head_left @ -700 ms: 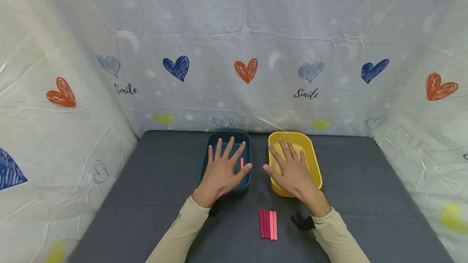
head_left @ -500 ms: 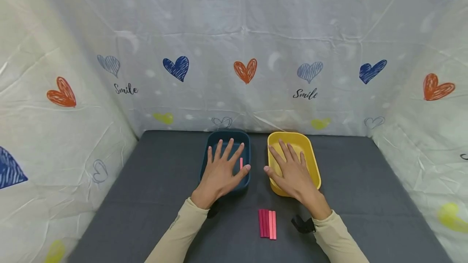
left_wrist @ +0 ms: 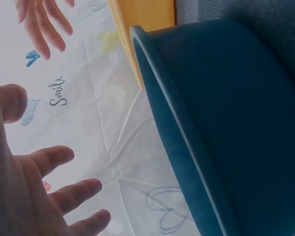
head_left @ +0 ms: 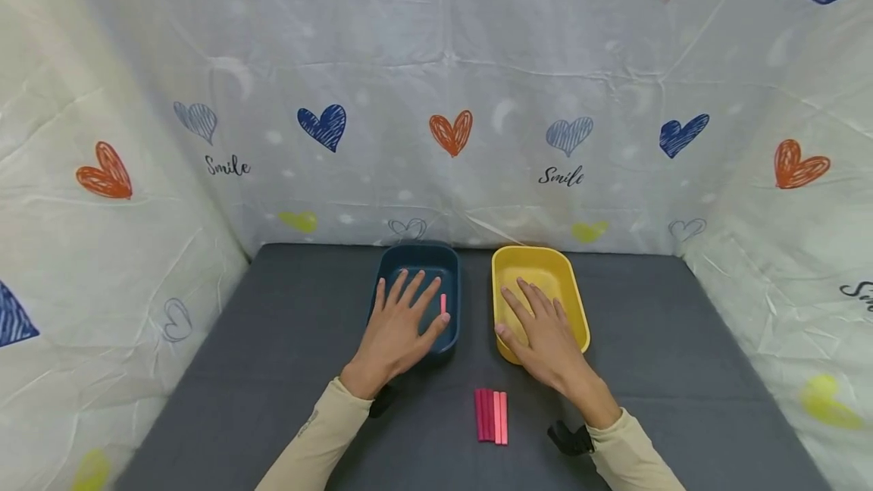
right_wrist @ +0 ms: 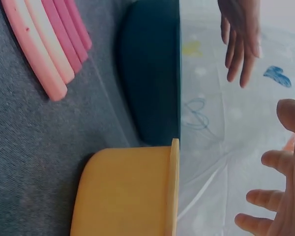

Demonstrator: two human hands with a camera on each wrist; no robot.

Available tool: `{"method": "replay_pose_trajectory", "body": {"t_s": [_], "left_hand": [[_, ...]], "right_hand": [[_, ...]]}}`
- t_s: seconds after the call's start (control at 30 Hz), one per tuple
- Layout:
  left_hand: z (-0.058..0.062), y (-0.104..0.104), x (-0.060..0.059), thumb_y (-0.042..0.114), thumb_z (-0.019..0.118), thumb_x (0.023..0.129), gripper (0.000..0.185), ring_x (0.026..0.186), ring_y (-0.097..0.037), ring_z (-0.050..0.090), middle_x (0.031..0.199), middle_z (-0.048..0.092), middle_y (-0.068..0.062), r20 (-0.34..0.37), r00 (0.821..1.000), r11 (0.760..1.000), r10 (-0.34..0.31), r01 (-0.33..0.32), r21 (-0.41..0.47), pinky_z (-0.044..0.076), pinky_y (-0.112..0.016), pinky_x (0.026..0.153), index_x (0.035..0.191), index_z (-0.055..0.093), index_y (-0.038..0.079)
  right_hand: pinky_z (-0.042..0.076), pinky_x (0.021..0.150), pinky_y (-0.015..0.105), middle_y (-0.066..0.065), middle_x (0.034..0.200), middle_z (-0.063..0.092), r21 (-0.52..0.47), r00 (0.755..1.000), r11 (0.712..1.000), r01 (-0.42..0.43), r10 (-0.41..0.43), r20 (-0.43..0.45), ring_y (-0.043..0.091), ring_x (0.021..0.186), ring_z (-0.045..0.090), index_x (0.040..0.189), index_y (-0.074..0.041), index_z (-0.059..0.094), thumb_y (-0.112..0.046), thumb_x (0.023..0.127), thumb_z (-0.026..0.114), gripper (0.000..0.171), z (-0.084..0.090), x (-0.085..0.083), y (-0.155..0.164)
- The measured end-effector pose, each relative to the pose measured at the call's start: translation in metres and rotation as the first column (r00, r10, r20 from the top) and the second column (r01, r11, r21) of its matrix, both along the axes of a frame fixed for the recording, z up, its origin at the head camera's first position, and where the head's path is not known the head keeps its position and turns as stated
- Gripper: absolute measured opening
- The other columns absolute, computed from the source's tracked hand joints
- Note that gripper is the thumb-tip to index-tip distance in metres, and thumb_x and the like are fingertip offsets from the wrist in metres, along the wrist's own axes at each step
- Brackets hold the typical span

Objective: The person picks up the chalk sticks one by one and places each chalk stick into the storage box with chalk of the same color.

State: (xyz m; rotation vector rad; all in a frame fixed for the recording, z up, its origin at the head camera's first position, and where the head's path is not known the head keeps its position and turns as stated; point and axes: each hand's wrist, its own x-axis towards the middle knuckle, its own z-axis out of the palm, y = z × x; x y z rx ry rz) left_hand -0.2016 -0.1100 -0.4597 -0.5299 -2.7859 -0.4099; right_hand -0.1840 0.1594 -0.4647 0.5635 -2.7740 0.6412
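Both hands, left hand (head_left: 398, 328) and right hand (head_left: 546, 332), are spread flat, holding nothing; a careless sweep risks tipping the blue tray (head_left: 450, 267).

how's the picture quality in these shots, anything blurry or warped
Head view: evenly lit and sharp, soft shadows, wide-lens bending toward the edges. Left wrist view: the left hand sits close and soft-focused, the dark blue plastic tray clearer. Right wrist view: the pink sticks look curved, the right hand blurred at the edge.

Left hand (head_left: 398, 324), right hand (head_left: 546, 336): bare, no rings or gloves. Long beige close-fitting sleeves (head_left: 320, 438) reach both wrists. Small black strap-mounted device (head_left: 571, 439) under each wrist, at cuff.
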Motion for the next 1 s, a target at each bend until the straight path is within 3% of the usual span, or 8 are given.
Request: {"method": "replay_pose_trajectory", "body": {"t_s": [0.33,0.53,0.73,1.0], "left_hand": [[-0.007,-0.012,0.011,0.051,0.048,0.099,0.058,0.143,-0.036,0.036,0.152,0.044,-0.011,-0.041,0.999,1.000,-0.005,0.005,0.017,0.012,-0.062,0.120,0.147,0.047,0.018],[-0.012,-0.017,0.015,0.049,0.050,0.099,0.056,0.140,-0.035,0.040,0.149,0.048,-0.011,-0.062,0.998,1.000,0.009,-0.007,0.026,0.012,-0.061,0.121,0.145,0.050,0.017],[-0.017,-0.020,0.019,0.048,0.052,0.099,0.052,0.133,-0.033,0.046,0.139,0.055,-0.010,-0.080,0.997,1.000,0.015,-0.014,0.011,0.015,-0.062,0.120,0.139,0.055,0.016],[-0.023,-0.028,0.019,0.050,0.051,0.099,0.047,0.124,-0.033,0.051,0.126,0.060,-0.010,-0.040,0.999,1.000,0.021,-0.021,-0.009,0.013,-0.063,0.120,0.129,0.062,0.015]], "right_hand": [[0.036,0.109,0.062,0.007,0.157,0.036,-0.046,0.996,0.998,-0.043,0.040,-0.076,0.037,0.143,0.036,0.150,-0.022,0.042,-0.046,0.098,0.054,0.059,-0.010,0.011,0.003],[0.036,0.108,0.064,0.009,0.153,0.043,-0.096,0.990,0.994,-0.048,0.035,-0.135,0.041,0.143,0.036,0.147,-0.021,0.047,-0.039,0.096,0.058,0.055,-0.010,0.018,0.005],[0.038,0.107,0.059,0.008,0.146,0.049,-0.149,0.985,0.987,-0.055,0.029,-0.171,0.031,0.135,0.046,0.144,-0.021,0.049,-0.033,0.095,0.063,0.053,-0.012,0.032,0.012],[0.046,0.101,0.053,0.003,0.139,0.053,-0.235,0.993,0.970,-0.055,0.027,-0.119,0.024,0.128,0.050,0.141,-0.019,0.053,-0.027,0.095,0.065,0.048,-0.017,0.048,0.015]]}}
